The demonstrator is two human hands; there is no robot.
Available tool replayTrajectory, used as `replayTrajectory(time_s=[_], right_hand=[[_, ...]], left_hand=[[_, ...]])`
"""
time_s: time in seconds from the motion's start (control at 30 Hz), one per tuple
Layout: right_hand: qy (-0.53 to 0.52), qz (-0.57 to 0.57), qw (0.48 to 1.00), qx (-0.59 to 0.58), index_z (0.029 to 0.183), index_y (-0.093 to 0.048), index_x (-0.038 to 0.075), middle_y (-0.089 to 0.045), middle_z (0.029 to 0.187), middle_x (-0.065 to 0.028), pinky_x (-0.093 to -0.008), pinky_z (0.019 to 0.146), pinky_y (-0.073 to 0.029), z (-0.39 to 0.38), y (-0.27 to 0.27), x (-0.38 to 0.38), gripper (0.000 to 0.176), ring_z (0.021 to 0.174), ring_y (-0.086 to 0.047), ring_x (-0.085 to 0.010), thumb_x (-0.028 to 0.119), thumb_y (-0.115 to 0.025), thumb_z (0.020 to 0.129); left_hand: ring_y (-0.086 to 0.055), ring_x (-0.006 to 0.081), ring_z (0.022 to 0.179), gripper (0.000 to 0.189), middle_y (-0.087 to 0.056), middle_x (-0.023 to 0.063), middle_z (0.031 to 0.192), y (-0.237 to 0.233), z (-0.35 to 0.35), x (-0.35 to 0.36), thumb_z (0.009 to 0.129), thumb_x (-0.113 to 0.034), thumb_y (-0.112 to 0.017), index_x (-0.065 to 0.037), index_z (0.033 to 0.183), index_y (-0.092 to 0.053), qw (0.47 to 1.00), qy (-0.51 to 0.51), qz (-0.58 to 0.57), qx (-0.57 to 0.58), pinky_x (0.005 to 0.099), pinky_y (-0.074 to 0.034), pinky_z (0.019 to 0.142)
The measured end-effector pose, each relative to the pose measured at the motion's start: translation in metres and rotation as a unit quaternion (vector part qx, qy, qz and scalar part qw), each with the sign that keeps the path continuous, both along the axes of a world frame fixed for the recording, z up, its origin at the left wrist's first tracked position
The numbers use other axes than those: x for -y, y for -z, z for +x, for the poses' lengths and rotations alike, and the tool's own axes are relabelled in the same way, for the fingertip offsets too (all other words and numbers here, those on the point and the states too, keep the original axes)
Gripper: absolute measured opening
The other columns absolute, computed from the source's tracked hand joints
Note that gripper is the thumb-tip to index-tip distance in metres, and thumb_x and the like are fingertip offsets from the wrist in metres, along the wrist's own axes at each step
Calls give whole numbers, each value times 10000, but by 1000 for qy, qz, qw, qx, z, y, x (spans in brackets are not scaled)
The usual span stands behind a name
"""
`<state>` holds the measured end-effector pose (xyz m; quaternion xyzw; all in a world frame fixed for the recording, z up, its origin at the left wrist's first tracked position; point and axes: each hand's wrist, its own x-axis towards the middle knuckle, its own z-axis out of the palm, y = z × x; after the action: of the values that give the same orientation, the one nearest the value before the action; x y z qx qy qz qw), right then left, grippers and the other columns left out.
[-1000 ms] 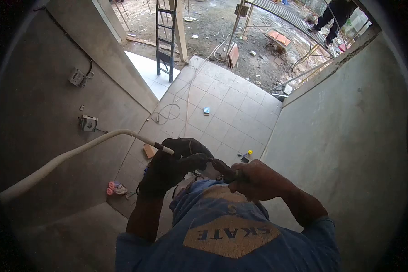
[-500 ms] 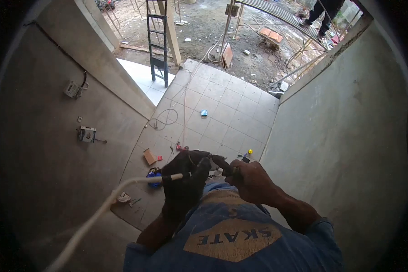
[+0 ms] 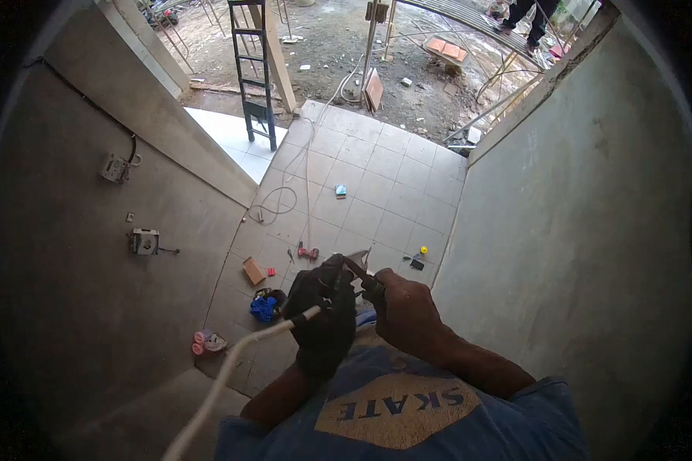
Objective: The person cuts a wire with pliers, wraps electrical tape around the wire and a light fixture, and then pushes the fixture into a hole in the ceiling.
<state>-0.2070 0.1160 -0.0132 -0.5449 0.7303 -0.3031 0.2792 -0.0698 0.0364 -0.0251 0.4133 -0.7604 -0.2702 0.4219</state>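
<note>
My left hand (image 3: pixel 315 326), in a black glove, is closed around a thick white cable (image 3: pixel 242 346) near its dark-banded end. That cable curves down to the bottom left of the view. My bare right hand (image 3: pixel 406 307) grips a slim dark hand tool (image 3: pixel 361 274), whose exact kind is too dark to make out. The tool's tip meets the fingertips of my left hand. A greyish pointed piece (image 3: pixel 359 257) shows just beyond those fingertips. Both hands are close together in front of my chest.
Two electrical boxes (image 3: pixel 116 167) (image 3: pixel 144 241) are fixed to the left wall. On the tiled floor lie a red drill (image 3: pixel 307 252), a cardboard box (image 3: pixel 254 270), a blue bundle (image 3: pixel 264 309) and a light-blue box (image 3: pixel 341 190). A black ladder (image 3: pixel 255 84) stands outside; a person (image 3: pixel 524 23) is on scaffolding.
The view has shifted slightly. My left hand has turned and the cable now slopes more steeply; the tool points more up and left. Pink rolls show at the lower left.
</note>
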Motion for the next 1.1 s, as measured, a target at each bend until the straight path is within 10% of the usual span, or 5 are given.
replayTrajectory(time_s=[0.3, 0.63, 1.1], right_hand=[[-50, -123, 979, -155, 1267, -537, -71, -560, 1204, -287, -448, 727, -613, -50, -19, -8, 416, 955, -678, -386, -81, -664, 872], [-41, -117, 973, -194, 1255, -507, -71, -541, 1209, -265, -455, 798, -601, -42, -22, -6, 529, 1036, -639, -400, -139, -722, 776], [-13, -129, 974, -187, 1302, -540, -78, -522, 1306, -312, -489, 893, -583, -44, -9, -8, 499, 1086, -623, -401, -105, -720, 837]], left_hand=[[-720, 120, 775, 181, -764, 89, 892, -37, 18, 24, 945, -149, -704, -7, 1049, -748, 917, 123, 352, -141, 274, -570, 667], [-740, 163, 775, 110, -730, 106, 914, -44, 15, 15, 975, -65, -680, -12, 1058, -728, 960, 190, 201, -40, 290, -592, 658], [-723, 169, 760, 173, -761, 131, 907, -45, 12, 18, 979, -137, -697, 19, 1052, -714, 856, 172, 438, -215, 288, -578, 661]])
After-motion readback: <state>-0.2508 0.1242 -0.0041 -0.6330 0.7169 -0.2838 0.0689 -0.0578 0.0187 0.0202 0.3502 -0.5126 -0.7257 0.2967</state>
